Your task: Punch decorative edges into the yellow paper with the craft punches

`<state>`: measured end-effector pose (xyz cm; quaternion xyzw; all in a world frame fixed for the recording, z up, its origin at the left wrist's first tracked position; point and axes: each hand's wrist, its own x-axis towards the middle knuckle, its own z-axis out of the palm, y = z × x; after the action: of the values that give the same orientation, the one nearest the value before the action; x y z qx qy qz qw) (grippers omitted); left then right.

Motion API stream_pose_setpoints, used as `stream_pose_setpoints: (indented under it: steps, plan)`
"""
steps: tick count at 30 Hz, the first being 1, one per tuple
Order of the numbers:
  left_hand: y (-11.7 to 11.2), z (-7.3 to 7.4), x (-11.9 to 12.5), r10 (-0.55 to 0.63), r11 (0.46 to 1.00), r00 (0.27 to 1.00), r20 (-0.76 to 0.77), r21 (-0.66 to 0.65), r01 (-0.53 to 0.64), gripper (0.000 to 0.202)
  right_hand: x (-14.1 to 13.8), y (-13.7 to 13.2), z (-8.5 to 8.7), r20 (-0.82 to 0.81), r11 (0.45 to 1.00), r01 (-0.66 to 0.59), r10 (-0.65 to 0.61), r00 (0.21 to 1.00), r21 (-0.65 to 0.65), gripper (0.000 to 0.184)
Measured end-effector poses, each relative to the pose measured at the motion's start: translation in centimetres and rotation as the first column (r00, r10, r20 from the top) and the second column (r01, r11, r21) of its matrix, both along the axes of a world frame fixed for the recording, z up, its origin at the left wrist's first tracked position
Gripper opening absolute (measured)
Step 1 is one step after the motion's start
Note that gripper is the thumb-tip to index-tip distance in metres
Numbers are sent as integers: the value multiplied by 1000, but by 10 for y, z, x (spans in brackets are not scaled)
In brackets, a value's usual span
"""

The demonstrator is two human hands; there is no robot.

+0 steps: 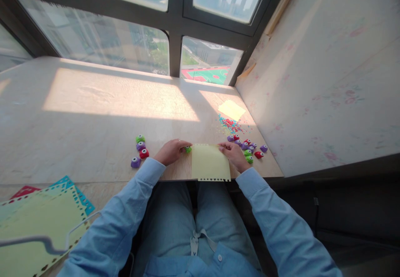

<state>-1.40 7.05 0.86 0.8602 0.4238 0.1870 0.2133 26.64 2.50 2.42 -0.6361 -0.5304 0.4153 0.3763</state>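
A pale yellow sheet of paper lies at the front edge of the wooden surface, with small shapes punched along its near edge and some holes at its far edge. My left hand is closed around a small green craft punch at the sheet's far left corner. My right hand pinches the sheet's far right corner between thumb and fingers. Just right of that hand sits a cluster of small purple, red and green craft punches.
Several more punches stand left of my left hand. Small coloured paper bits lie scattered at the back right beside a yellow paper piece. Punched yellow sheets lie at the lower left. A wall bounds the right side.
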Motion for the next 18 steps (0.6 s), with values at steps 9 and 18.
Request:
stream_pose_setpoints:
  steps: [9, 18]
  plan:
    - [0, 1, 0, -12, 1000, 1000, 8, -2, 12, 48, -3, 3, -3, -11, 1000, -1, 0, 1000, -5, 28]
    - [0, 2, 0, 0, 999, 1000, 12, -38, 0, 49, -2, 2, -4, -18, 999, 6, -6, 1000, -37, 26]
